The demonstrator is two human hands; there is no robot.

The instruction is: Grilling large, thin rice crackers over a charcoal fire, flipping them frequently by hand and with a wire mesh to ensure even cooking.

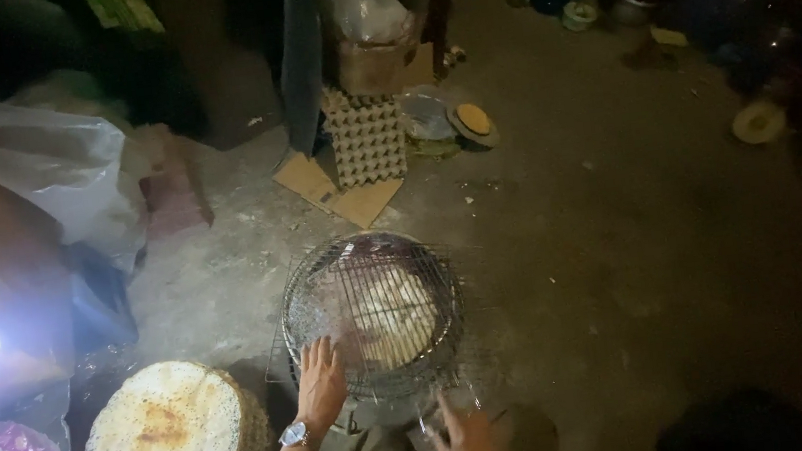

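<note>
While the left hand (321, 381), fingers spread and holding nothing, rests on the round wire grill rack's (370, 310) near-left rim, the right hand (468, 444), grip unclear, sits just below its near edge; the pale flat cake (396, 315) lies beyond both, nearer the left.

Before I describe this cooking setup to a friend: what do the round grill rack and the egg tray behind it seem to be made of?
Grill rack: bare metal wire, thin crossed strands glinting grey, probably steel. Egg tray: moulded paper pulp, judging by its matte beige dimpled surface. The left hand touches the rack's near edge; the right hand is just below it.
</note>
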